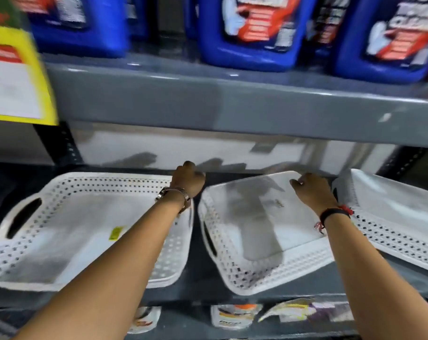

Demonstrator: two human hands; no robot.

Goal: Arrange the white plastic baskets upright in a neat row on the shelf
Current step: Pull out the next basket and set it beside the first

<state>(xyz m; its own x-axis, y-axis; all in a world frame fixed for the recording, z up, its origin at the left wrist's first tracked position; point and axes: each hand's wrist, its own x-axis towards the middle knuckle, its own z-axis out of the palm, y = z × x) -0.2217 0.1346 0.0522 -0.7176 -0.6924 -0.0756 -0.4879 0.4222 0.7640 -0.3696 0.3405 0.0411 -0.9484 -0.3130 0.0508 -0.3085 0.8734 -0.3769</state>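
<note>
This is a shop with big shelves. The top grey shelf [208, 106] goes all the way across, and big blue jugs [252, 33] stand on it. A yellow sign [14, 77] hangs at the left. Under it is a dark shelf [198, 271] with three white plastic baskets full of little holes. The left basket [61, 231] is the one we see most of, and it lies tipped toward us with a small yellow sticker [115, 233] inside. The middle basket [257, 231] is tipped too, just beside the right basket [399, 227], which runs off the edge. The left hand [187, 180] is curled at the back corner of the left basket, but I cannot tell if its fingers hold it. The right hand [311, 190] rests on the back rim of the middle basket with its fingers bent over it. Everything looks blurry
</note>
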